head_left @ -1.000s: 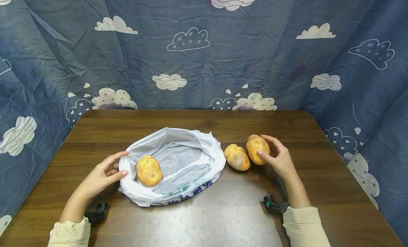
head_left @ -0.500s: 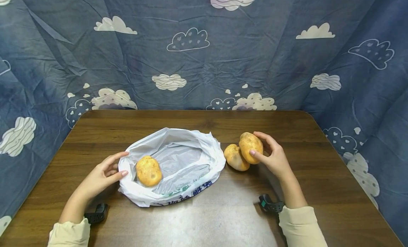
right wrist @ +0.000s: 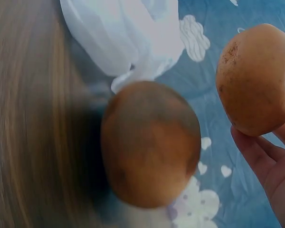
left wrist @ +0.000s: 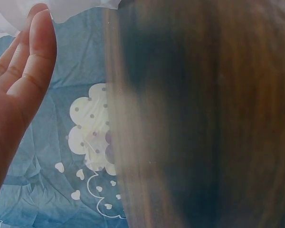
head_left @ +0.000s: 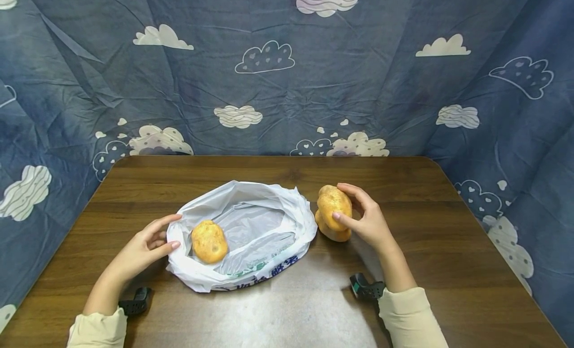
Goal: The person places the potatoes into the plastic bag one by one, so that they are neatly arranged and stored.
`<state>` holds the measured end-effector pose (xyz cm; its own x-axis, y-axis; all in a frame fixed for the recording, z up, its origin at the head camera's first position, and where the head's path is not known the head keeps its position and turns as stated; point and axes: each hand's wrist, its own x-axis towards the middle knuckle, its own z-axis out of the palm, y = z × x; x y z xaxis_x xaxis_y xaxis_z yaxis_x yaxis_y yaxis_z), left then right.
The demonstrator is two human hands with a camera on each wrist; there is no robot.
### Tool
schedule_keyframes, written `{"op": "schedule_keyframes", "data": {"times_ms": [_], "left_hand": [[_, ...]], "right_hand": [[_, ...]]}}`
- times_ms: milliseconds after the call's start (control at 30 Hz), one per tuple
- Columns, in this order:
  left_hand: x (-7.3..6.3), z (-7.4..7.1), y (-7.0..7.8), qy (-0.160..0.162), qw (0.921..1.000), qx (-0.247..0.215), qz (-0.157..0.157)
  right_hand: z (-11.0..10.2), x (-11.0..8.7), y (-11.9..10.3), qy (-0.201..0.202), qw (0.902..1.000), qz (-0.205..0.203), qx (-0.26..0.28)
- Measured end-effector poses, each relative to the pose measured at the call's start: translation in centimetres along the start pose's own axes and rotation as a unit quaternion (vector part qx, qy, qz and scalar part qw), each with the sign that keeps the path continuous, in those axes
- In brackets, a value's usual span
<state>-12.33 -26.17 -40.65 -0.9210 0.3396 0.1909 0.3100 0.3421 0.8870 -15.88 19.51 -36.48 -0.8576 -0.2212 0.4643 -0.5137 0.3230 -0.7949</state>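
Observation:
A white plastic bag (head_left: 251, 228) lies spread with its mouth up on the table, and one potato (head_left: 209, 241) rests inside its left part. At the bag's left rim my left hand (head_left: 143, 248) holds the plastic between thumb and fingers; the left wrist view shows its fingers (left wrist: 40, 52) at the bag edge. My right hand (head_left: 369, 221) grips a second potato (head_left: 333, 204) between thumb and fingers, raised off the table. Beneath it in the head view, partly hidden, a third potato (head_left: 334, 233) sits on the table beside the bag's right side.
The brown wooden table (head_left: 287, 318) spreads around the bag. Behind its far edge hangs a blue cloth (head_left: 287, 88) with cloud prints. Black wrist cameras (head_left: 367, 288) are strapped to both wrists.
My right hand has carried its potato leftward, from beside the potato on the table to a place over it. The left hand, the bag and the potato inside have stayed put.

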Motion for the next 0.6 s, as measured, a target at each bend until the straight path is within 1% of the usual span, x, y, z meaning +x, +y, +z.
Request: {"op": "schedule_keyframes", "data": {"times_ms": [233,600], "left_hand": [[0.0,0.0,-0.1,-0.001,1.0,-0.001,0.001],[0.0,0.0,-0.2,0.0,1.0,0.0,0.004]], "right_hand": [[1.6,0.6,-0.4,-0.016,0.9997,-0.012,0.009],[4.6,1.7,-1.1,-0.045,0.9982,-0.019,0.034]]}}
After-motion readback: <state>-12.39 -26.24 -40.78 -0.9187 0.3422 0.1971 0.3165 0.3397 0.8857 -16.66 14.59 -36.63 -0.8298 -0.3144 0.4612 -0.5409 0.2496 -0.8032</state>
